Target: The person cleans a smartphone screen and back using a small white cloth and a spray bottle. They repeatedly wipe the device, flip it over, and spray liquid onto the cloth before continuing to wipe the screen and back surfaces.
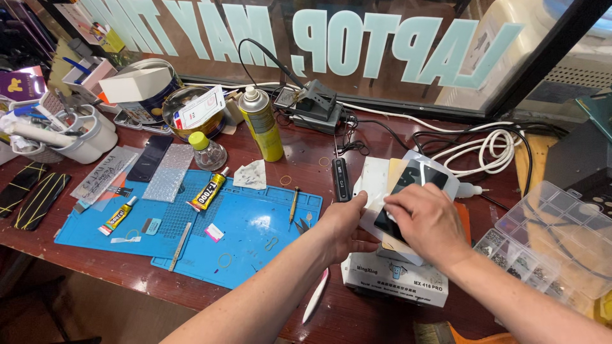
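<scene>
1. Left hand (pixel 344 224): grip clamped on the near-left edge of the black phone (pixel 408 191), atop the white machine (pixel 395 277), right of the blue mat (pixel 255 223).
2. Right hand (pixel 426 220): grip together, pressing the phone's face.
3. Step, judged: seating the phone; next calls for steady, even pressure.

Both hands sit on the box-shaped machine (pixel 395 279) at the near right — left hand (pixel 344 226) just left of the right hand (pixel 426 220), which lies on the phone (pixel 408 191) — work mat (pixel 255 223) to the left, compartment box (pixel 554 239) at far right, spray can (pixel 262 124) behind the mat.

2 bare forearms, no sleeves, rings or watch; left hand (pixel 344 230), right hand (pixel 426 220).
</scene>
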